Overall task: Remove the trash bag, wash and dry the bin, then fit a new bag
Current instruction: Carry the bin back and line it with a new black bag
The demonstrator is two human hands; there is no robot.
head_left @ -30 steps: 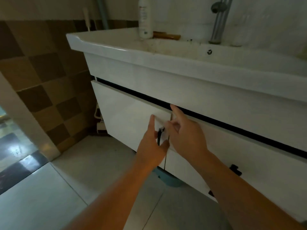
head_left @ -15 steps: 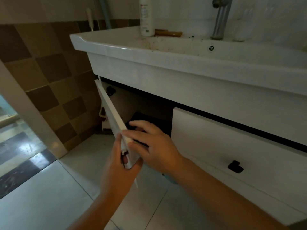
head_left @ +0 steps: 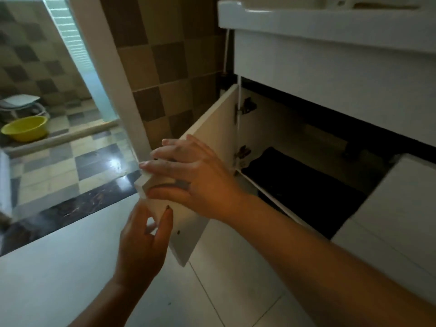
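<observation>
Left cabinet door [head_left: 212, 147] stands swung wide under the white sink [head_left: 330, 22]. The right hand [head_left: 188, 175] lies over the door's free edge, fingers wrapped on it. The left hand [head_left: 144, 241] sits just below, thumb and fingers pinching that same edge. Inside the cabinet, something black [head_left: 306, 192] lies on the shelf. The bin isn't anywhere in view. A yellow basin [head_left: 24, 127] sits far left.

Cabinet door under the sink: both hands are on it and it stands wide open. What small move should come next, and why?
Probably let go of the cabinet door and reach the right hand into the open cabinet. The door is swung far out, with the left hand at its lower edge, and a dark bundle lies exposed inside. What the bundle is cannot be told.
</observation>
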